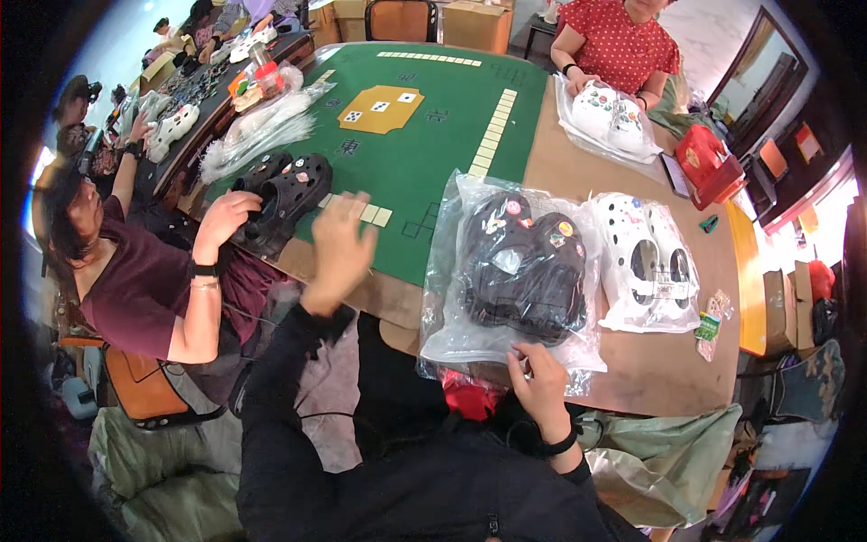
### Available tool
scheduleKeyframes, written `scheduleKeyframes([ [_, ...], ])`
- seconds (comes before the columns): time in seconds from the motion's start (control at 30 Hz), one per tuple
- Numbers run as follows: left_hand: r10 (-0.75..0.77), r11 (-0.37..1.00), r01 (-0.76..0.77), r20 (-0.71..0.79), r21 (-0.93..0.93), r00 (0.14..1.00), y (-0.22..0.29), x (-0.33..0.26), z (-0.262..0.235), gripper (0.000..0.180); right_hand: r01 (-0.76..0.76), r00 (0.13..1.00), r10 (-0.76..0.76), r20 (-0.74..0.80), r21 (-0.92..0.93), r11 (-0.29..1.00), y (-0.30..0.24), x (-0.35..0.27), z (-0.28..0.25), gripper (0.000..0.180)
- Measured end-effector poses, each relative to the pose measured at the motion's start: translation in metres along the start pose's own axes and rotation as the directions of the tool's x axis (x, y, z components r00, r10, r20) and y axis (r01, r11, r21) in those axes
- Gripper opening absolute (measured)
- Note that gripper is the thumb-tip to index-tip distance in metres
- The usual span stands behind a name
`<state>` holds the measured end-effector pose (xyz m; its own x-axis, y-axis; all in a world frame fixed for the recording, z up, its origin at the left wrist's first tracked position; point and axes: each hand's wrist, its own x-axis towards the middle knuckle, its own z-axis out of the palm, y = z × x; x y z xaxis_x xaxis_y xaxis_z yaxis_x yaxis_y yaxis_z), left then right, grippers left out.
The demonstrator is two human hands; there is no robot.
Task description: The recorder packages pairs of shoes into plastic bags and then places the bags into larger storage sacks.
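A pair of black clogs with colourful charms (528, 262) lies inside a clear plastic bag (442, 307) in front of me on the table. My right hand (545, 388) is at the bag's near edge, its thumb and fingers slightly apart. Beyond the bag to the left, my left hand (341, 253) is raised, somewhat blurred, with its fingers stretched out and holding nothing. It is close to an unbagged pair of black clogs (293, 194), on which a co-worker's hand (230, 215) rests. White clogs in a bag (643, 262) lie right of the black pair.
A stack of clear bags (257, 135) lies on the green table top (388, 172). At the far right, another person handles bagged white clogs (607, 117). A red box (704, 163), a green clip (709, 224) and a small packet (711, 327) are along the right side.
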<state>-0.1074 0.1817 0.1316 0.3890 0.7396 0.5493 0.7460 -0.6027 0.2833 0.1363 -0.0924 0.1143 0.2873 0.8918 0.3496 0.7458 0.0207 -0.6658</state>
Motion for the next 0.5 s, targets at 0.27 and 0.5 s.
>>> scheduleKeyframes([
  [0.27, 0.153, 0.951, -0.088, 0.204, -0.296, 0.967, 0.128, -0.095, 0.03, 0.075, 0.051, 0.999, -0.051, -0.012, 0.02, 0.998, 0.003, 0.004, 0.001, 0.015],
  [0.5, 0.061, 0.943, 0.027, 0.255, -0.331, 0.965, 0.148, -0.122, 0.048, 0.094, 0.009, 0.977, -0.042, -0.208, -0.159, 0.987, 0.008, 0.004, 0.002, 0.03],
])
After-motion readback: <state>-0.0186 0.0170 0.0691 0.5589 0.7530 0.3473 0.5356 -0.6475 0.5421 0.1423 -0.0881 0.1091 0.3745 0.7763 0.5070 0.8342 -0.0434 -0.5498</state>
